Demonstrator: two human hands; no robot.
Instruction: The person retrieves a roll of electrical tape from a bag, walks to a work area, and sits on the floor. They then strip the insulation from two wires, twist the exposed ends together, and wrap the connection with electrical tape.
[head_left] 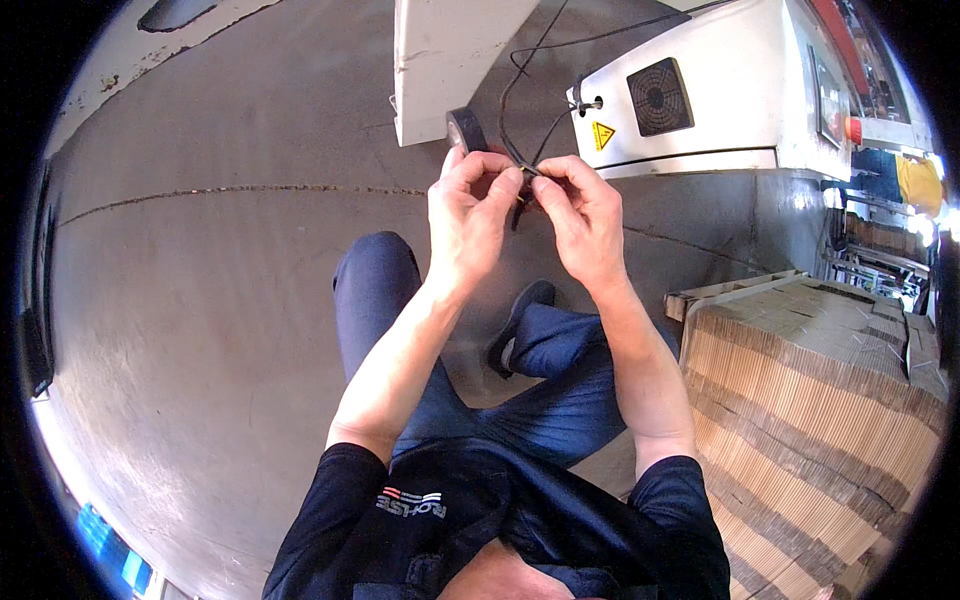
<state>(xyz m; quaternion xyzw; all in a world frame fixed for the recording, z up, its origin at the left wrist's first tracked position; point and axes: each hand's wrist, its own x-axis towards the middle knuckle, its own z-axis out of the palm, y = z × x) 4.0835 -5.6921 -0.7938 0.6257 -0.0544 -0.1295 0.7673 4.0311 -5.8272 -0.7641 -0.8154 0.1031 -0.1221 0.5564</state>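
A black cable (503, 112) runs down from the upper part of the view into my fingers. My left hand (465, 215) pinches it between thumb and forefinger. Close beside, my right hand (590, 225) pinches the same short stretch with thumb and index finger. A dark cable end (516, 216) hangs below the fingertips; the exact spot they grip is mostly covered. A roll of black tape (470, 131) is at the outstretched fingers of my left hand; whether they hold it or it rests against them, I cannot tell.
A white machine cabinet (720, 90) with a fan grille (658, 96) stands ahead on the right, a cable entering its side. A white post (440, 70) rises in front. Stacked cardboard sheets (810, 400) lie to my right. Below my arms are my bent knees (375, 275).
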